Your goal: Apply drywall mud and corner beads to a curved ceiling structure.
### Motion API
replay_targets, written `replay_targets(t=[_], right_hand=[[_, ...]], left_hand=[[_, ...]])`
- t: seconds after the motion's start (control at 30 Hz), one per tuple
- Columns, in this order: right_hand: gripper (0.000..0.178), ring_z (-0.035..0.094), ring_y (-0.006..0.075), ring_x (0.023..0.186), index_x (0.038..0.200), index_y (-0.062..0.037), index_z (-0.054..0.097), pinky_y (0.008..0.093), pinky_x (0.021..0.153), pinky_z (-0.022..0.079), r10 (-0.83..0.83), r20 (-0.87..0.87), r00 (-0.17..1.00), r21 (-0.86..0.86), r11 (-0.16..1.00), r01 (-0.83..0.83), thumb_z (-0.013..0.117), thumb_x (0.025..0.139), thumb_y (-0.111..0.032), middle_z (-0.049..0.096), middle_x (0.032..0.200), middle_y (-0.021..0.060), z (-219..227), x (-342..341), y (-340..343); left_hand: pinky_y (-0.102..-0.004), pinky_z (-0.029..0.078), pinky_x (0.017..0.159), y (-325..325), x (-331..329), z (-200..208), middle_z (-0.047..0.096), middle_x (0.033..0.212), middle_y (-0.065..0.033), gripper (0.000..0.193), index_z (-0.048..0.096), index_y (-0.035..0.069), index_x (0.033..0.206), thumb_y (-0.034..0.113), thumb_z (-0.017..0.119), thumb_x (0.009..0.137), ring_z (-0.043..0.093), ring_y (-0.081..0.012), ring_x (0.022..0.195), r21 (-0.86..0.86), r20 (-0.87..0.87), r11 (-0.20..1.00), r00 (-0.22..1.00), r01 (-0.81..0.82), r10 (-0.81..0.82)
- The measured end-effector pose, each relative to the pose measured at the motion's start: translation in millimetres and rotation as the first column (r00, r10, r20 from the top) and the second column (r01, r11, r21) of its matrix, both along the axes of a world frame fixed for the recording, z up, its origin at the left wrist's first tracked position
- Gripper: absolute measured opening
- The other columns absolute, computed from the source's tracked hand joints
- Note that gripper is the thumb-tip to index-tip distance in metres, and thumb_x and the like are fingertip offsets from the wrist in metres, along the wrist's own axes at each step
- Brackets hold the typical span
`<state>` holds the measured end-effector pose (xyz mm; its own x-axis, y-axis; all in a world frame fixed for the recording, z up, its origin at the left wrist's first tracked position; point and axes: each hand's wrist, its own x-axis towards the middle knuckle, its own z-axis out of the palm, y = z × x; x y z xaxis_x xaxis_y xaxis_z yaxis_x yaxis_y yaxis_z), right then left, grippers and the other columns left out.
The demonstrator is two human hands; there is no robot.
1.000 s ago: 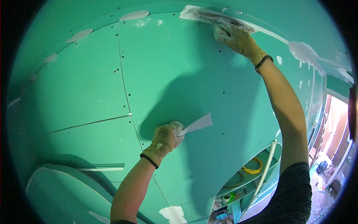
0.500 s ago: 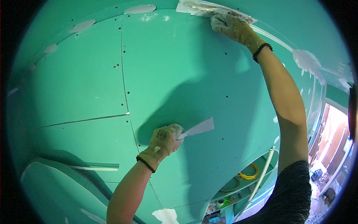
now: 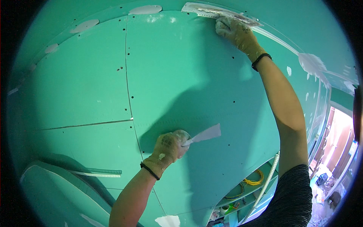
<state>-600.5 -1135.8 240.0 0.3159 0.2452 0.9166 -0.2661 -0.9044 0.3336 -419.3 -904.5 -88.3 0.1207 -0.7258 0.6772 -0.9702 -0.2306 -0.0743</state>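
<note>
My left hand [image 3: 170, 146], in a pale work glove, is closed on the handle of a putty knife [image 3: 207, 134]. Its flat blade points right, in front of the green wall board. High up, my gloved right hand [image 3: 238, 33] grips a wide filling knife [image 3: 223, 14]. The long, smeared blade lies along the corner where the wall board meets the green surface above. A white perforated corner bead [image 3: 276, 37] runs along that corner, partly hidden by the wide blade. The fingers of my right hand curl under the tool, and its handle is mostly hidden.
Green wall boards [image 3: 87, 90] bear dark screw heads and open joints. Filler patches [image 3: 145, 9] line the upper edge. At lower left is a curved board edge [image 3: 68, 181] with a bead strip [image 3: 100, 173]. Yellow cable [image 3: 254, 178] lies on shelves at lower right; a doorway [image 3: 336, 132] stands beyond.
The view has shifted slightly. My right wrist has dropped a little, and more of the perforated bead shows under the wide blade. My left hand still holds the putty knife in much the same place.
</note>
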Motion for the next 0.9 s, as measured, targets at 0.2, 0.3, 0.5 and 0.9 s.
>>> replay_targets(t=[0.2,0.3,0.5,0.9], right_hand=[[0.05,0.063,0.0336,0.117,0.132,-0.0148,0.064,0.0436,0.103,0.048,-0.057,0.25,0.966,-0.258,0.958,0.124,0.065,0.094,-0.047,0.068,0.127,0.0117,-19.6,26.0,-17.9],[0.049,0.061,0.0358,0.12,0.132,-0.0136,0.064,0.0462,0.106,0.046,-0.117,0.443,0.889,-0.275,0.926,0.259,0.067,0.093,-0.044,0.066,0.13,0.0125,-15.8,40.8,-40.3],[0.048,0.06,0.037,0.118,0.129,-0.0102,0.065,0.0484,0.107,0.045,-0.058,0.509,0.859,-0.296,0.925,0.238,0.076,0.088,-0.034,0.065,0.129,0.016,-60.2,24.1,-69.5],[0.051,0.064,0.0316,0.111,0.127,-0.0068,0.064,0.0441,0.093,0.054,0.164,-0.006,0.986,0.38,0.913,-0.149,0.073,0.09,-0.04,0.066,0.121,0.015,-254.9,-153.4,4.3]], left_hand=[[-0.0453,0.058,0.076,2.4,-1.4,0.6,0.072,0.102,-0.0078,0.021,0.071,0.013,0.101,0.031,0.064,0.094,0.073,-0.0319,0.086,-0.012,-0.027,1.0,0.999,0.025,-0.026],[-0.0443,0.059,0.077,-4.2,-1.7,1.4,0.072,0.102,-0.0068,0.02,0.072,0.013,0.101,0.031,0.065,0.094,0.073,-0.0309,0.085,0.018,0.01,1.0,1.0,-0.012,0.012],[-0.0424,0.059,0.077,-3.3,3.5,0.2,0.074,0.104,-0.0063,0.021,0.073,0.013,0.103,0.031,0.066,0.093,0.073,-0.03,0.087,-0.003,0.003,0.999,0.999,0.049,-0.049],[-0.0417,0.057,0.075,2.2,-12.0,8.6,0.072,0.098,-0.0124,0.029,0.072,0.009,0.099,0.037,0.066,0.093,0.07,-0.0303,0.08,0.106,0.009,0.994,1.0,-0.019,0.018]])
